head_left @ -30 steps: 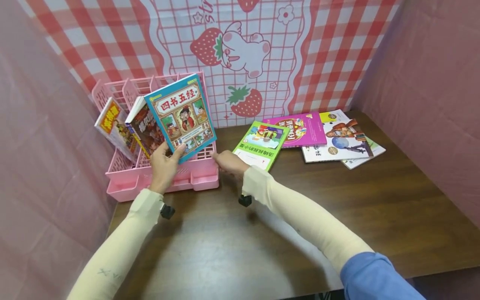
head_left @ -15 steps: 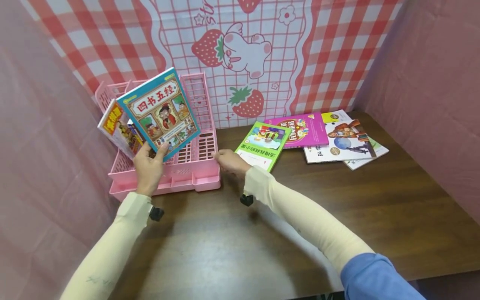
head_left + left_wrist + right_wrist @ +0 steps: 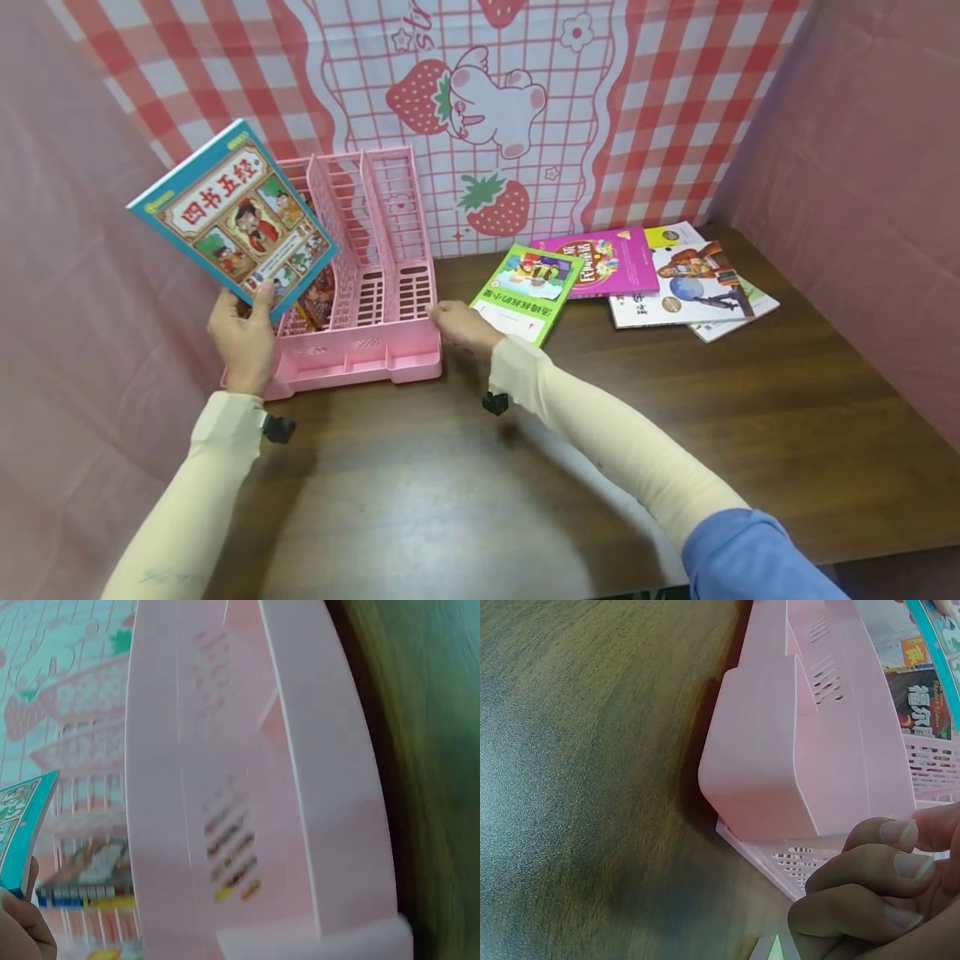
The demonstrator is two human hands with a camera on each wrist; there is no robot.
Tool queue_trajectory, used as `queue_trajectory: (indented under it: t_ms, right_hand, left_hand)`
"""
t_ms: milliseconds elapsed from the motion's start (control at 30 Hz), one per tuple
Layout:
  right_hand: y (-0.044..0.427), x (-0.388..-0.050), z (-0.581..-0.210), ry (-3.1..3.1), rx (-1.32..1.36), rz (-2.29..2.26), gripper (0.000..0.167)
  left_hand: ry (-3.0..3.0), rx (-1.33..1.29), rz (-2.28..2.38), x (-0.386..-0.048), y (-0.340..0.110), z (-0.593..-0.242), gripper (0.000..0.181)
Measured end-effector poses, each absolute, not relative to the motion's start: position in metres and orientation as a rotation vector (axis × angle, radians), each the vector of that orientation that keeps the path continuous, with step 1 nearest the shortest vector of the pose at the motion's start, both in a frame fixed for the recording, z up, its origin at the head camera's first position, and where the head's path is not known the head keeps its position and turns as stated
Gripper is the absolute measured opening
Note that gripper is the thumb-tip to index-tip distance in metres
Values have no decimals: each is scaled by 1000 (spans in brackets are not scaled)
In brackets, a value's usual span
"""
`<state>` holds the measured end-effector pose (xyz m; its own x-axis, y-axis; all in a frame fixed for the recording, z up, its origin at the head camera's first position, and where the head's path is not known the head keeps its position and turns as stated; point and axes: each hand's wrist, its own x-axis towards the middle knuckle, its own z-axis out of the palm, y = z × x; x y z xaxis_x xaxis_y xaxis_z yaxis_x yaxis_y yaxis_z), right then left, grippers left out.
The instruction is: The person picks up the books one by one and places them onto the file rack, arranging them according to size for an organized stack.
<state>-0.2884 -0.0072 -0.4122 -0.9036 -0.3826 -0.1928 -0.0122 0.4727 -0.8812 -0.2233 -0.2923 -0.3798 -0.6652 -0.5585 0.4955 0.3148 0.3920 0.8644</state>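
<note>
My left hand (image 3: 243, 340) holds a teal-edged comic book (image 3: 238, 223) by its lower edge, thumb on the cover. The book is tilted and raised over the left end of a pink book rack (image 3: 358, 346). Behind it, a dark-covered book (image 3: 94, 870) stands in the rack in the left wrist view. A book with a yellow and red label (image 3: 911, 652) is partly visible in the right wrist view. At the rack's front right corner, my right hand (image 3: 467, 327) pinches the rack's edge between thumb and curled fingers.
Right of the rack lie a green book (image 3: 525, 287), a magenta book (image 3: 611, 260) and overlapping white-covered books (image 3: 686, 287) on the wooden table (image 3: 600, 400). A checked strawberry cloth (image 3: 675, 108) hangs behind; pink curtains (image 3: 862, 208) stand at both sides.
My left hand has carried the teal-edged comic book leftward across the rack, uncovering its right compartments. The books standing at the left are now mostly behind it. My right hand stays at the rack's corner.
</note>
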Motion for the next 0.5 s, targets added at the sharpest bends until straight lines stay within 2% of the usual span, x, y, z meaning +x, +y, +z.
queue_trajectory:
  t_ms: [233, 500]
  right_hand:
    - [-8, -290, -415, 2344, -324, -1414, 37]
    - [-7, -290, -416, 2319, -330, -1439, 37]
  left_hand:
    - [-1679, 283, -1412, -222, -316, -373, 22]
    - [-1475, 266, -1526, -224, -327, -366, 23]
